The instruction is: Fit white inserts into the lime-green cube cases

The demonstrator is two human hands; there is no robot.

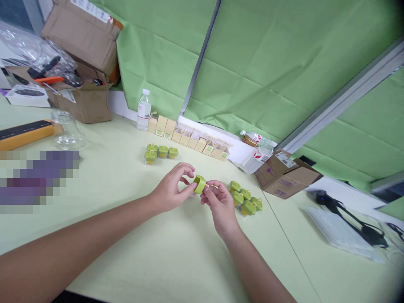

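A small green lid (pixel 199 184), hollow side turned toward the left, is held above the table between my two hands. My left hand (pixel 172 189) has its thumb tip on the lid's rim, with the fingers curled behind. The thumb and fingers of my right hand (pixel 221 206) pinch the lid at its loop end. Right of that hand stand several small clear containers with green lids (pixel 245 195), grouped closely. Farther back on the left is another cluster of green-lidded containers (pixel 162 151).
Small open cartons (pixel 191 136) line the wall behind, beside an upright water bottle (pixel 144 110). More bottles (pixel 259 158) lean near a cardboard box (pixel 285 174) at right. A glass jar (pixel 65 130) and a yellow-black power strip (pixel 27 132) are at left.
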